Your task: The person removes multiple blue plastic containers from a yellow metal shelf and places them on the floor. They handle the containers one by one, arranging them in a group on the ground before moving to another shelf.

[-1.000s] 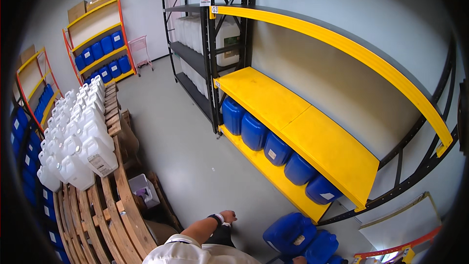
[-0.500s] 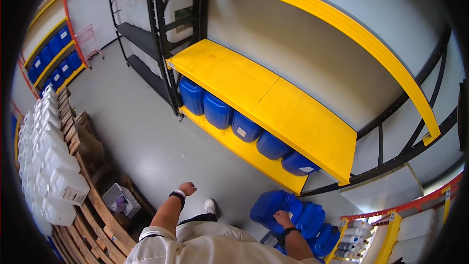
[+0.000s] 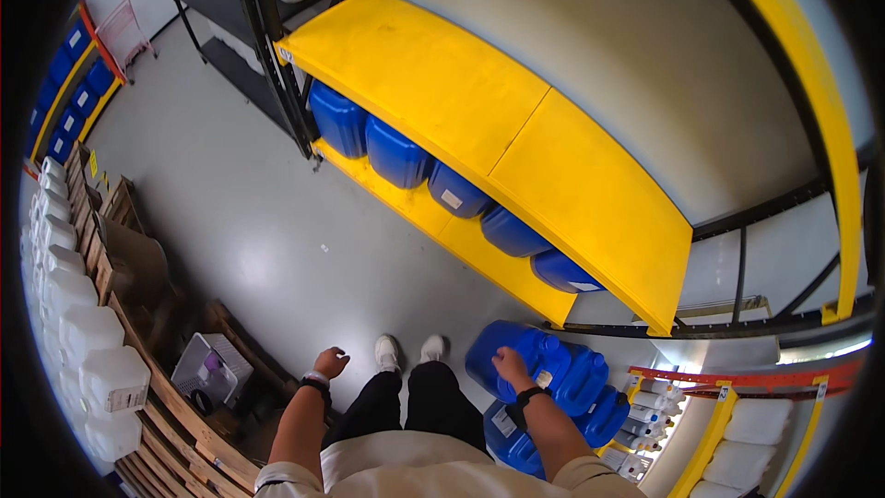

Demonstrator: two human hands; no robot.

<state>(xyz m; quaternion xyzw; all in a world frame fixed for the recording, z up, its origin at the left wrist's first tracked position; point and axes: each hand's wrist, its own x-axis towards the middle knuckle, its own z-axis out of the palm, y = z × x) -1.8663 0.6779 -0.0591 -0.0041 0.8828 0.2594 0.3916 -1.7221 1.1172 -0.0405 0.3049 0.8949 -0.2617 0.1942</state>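
My left hand (image 3: 330,362) hangs above the floor with its fingers loosely apart and nothing in it. A dark band circles its wrist. My right hand (image 3: 508,367) is curled into a loose fist and shows nothing in it. It appears in front of a blue jerrycan (image 3: 487,350); whether they touch I cannot tell. Close by, more blue jerrycans (image 3: 579,382) stand in a group, some with white labels. Ahead, a row of blue jerrycans (image 3: 398,152) sits on the lower level of a yellow shelf (image 3: 461,83).
White canisters (image 3: 114,380) line the left, beside wooden pallets (image 3: 180,420). A light crate (image 3: 189,371) holds a purple item. Black racking (image 3: 263,46) adjoins the yellow shelf. At the far left are a pink trolley (image 3: 124,32) and a red-and-yellow rack (image 3: 97,46). Bottles (image 3: 645,420) fill shelving at right.
The view has tilted downward and shifted closer to the yellow shelf. My feet now stand side by side. Both hands have swung slightly, and my left fingers have loosened.
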